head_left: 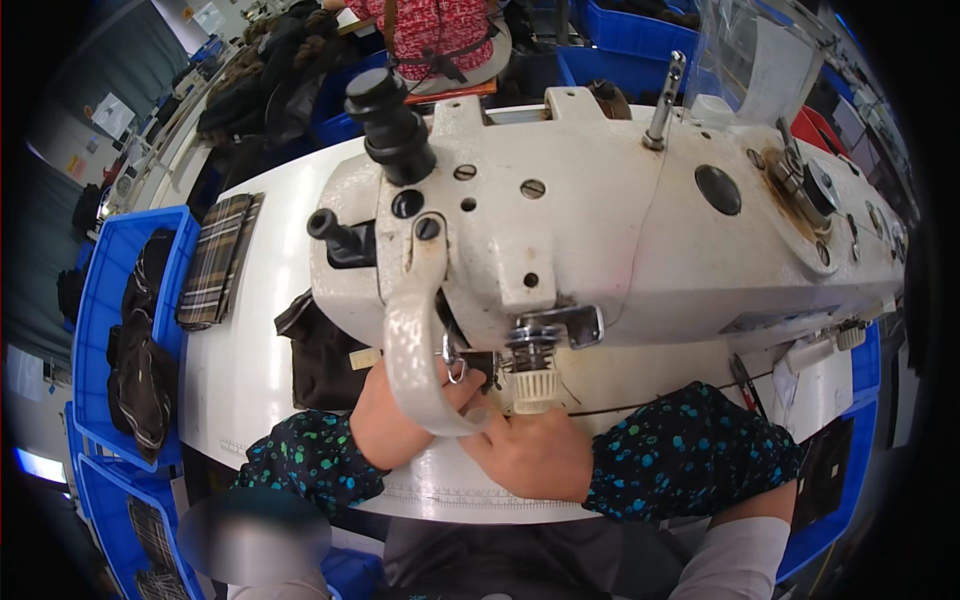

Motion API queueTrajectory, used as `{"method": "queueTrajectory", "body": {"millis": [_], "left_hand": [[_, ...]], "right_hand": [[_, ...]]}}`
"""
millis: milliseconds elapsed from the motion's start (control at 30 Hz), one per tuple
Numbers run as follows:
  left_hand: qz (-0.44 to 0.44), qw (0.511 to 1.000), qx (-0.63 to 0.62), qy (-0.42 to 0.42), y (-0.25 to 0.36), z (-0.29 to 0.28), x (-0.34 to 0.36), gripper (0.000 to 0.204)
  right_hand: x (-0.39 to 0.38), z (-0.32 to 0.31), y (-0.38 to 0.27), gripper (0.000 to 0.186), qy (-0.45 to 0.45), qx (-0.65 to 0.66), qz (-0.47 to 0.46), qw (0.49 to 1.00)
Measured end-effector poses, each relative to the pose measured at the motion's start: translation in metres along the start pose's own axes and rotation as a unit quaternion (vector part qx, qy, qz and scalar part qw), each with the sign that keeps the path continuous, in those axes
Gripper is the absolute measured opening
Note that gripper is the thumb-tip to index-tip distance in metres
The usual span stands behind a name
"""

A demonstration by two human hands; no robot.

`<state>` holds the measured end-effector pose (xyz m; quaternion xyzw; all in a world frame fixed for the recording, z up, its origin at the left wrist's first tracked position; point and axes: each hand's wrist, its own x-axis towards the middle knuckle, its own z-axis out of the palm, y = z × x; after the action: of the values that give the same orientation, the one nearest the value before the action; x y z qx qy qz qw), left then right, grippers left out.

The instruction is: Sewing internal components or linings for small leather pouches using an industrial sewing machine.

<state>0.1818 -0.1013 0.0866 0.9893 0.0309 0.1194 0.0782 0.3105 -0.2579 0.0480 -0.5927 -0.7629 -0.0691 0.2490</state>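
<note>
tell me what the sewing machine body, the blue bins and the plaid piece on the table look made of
Sewing machine body: probably cast metal under glossy cream paint, with screw heads and worn, stained patches. Blue bins: moulded plastic, going by the uniform colour and smooth sheen. Plaid piece: woven fabric, matte, with a brown check pattern.

The sewing machine [620, 220] at centre frame is cream-painted metal, glossy but worn and chipped, with black plastic knobs [390, 125]. Under it lies dark matt cloth [320, 360] on a smooth white table [250, 350]. At left, glossy blue plastic bins [100, 290] hold plaid fabric.
</note>
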Motion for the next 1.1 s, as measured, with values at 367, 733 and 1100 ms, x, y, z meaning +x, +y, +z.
{"method": "queueTrajectory", "body": {"millis": [367, 733, 1100], "left_hand": [[0.020, 1.000, 0.007, 0.005, 0.006, -0.005, 0.003, 0.026], [0.039, 0.999, 0.023, 0.009, 0.003, -0.005, 0.008, 0.021], [0.007, 0.999, 0.036, 0.026, -0.008, -0.003, 0.015, 0.021]], "right_hand": [[0.000, 0.008, -0.001, 0.023, -0.002, 0.004, -0.006, 1.000], [0.001, 0.005, 0.000, 0.028, -0.020, -0.016, -0.028, 0.999], [0.000, 0.009, 0.008, 0.033, -0.016, -0.042, -0.040, 0.998]]}}
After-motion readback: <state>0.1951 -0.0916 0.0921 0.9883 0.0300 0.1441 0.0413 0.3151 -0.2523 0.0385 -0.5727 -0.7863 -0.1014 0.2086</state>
